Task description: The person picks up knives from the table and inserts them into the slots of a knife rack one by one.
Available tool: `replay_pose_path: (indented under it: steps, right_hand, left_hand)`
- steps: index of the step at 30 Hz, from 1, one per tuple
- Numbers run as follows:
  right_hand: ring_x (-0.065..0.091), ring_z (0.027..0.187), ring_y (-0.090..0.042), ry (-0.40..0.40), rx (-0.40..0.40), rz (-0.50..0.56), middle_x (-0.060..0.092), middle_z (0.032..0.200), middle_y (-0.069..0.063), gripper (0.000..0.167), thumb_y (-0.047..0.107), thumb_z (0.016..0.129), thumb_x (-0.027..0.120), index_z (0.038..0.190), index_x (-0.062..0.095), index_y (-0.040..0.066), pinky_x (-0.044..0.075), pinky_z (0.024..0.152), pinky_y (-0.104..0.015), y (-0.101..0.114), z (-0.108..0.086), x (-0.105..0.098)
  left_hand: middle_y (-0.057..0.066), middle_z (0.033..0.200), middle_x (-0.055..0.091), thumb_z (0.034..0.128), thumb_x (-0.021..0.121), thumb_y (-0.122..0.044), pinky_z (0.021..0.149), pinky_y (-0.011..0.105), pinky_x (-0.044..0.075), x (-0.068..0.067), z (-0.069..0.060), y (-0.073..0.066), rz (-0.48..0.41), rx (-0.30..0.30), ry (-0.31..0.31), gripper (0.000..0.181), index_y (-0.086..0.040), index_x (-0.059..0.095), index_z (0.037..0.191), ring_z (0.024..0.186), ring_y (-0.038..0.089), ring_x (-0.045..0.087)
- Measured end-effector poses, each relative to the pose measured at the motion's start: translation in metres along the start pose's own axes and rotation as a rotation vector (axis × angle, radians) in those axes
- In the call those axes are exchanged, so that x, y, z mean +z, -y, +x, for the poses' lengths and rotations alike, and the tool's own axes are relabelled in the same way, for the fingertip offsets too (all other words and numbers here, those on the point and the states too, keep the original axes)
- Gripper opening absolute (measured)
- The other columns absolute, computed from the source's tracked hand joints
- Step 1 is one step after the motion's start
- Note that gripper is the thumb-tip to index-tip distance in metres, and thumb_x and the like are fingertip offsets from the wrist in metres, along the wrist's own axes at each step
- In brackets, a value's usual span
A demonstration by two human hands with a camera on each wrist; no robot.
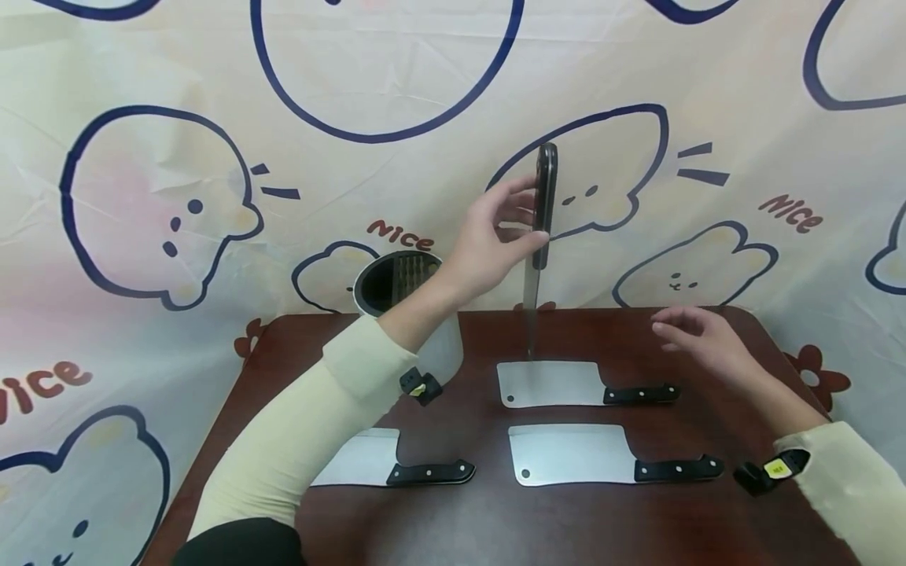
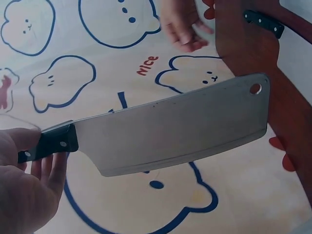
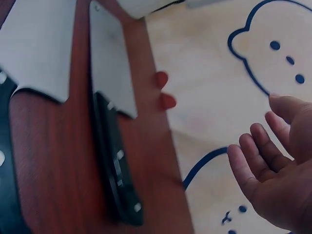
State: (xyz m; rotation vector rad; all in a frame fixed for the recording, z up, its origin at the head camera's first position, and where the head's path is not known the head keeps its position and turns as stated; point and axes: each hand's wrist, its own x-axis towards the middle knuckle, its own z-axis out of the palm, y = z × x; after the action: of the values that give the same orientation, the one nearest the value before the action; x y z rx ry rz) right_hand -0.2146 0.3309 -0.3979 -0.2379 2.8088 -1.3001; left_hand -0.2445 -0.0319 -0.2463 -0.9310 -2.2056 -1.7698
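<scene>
My left hand [image 1: 495, 236] grips the black handle [image 1: 545, 200] of a cleaver held upright, its blade [image 1: 531, 306] pointing down above the back of the table. In the left wrist view the broad blade [image 2: 175, 126] shows a round hole near its far end, and the left hand [image 2: 29, 180] holds the handle. My right hand [image 1: 708, 346] hangs over the table's back right with loosely bent fingers and nothing in it; the right wrist view shows the same hand [image 3: 278, 165]. Nearest below lies a cleaver [image 1: 552, 384], with another cleaver [image 1: 573, 454] in front of it.
A third cleaver [image 1: 368, 456] lies at the left, partly hidden by my left sleeve. Behind that forearm stands a white round container [image 1: 446, 346] with a dark slotted inside. The brown table [image 1: 439, 534] meets a patterned cloth [image 1: 340, 181] at the back.
</scene>
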Motion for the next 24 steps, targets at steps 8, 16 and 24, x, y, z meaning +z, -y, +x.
replay_pose_path:
  steps: [8,16,24]
  right_hand:
    - [0.063,0.100,-0.017,0.037,-0.049,-0.092,0.065,0.125,-0.017,0.041,0.032,0.101,0.066,0.130,0.063,0.003,0.054,0.078,-0.022,-0.039,-0.005,0.015]
    - [0.061,0.104,-0.031,0.092,-0.058,-0.152,0.065,0.125,-0.020,0.041,0.028,0.097,0.072,0.128,0.064,0.003,0.055,0.088,-0.049,-0.062,-0.011,0.026]
    - [0.059,0.111,-0.037,0.149,-0.035,-0.147,0.065,0.126,-0.020,0.042,0.026,0.095,0.075,0.129,0.065,0.004,0.047,0.095,-0.066,-0.077,-0.018,0.033]
  left_hand:
    - [0.012,0.129,0.061,0.0939,0.070,0.001,0.098,0.030,0.052,-0.024,0.001,-0.014,-0.015,-0.024,-0.011,0.062,-0.006,0.045,0.150,0.111,0.020,0.061]
    - [0.011,0.128,0.063,0.0942,0.070,-0.001,0.103,0.032,0.050,-0.054,0.004,-0.027,0.031,-0.010,-0.094,0.060,-0.009,0.047,0.149,0.114,0.020,0.062]
    - [0.011,0.134,0.061,0.0948,0.068,0.001,0.105,0.036,0.050,-0.073,0.004,-0.037,0.040,-0.017,-0.148,0.059,-0.009,0.047,0.149,0.115,0.021,0.061]
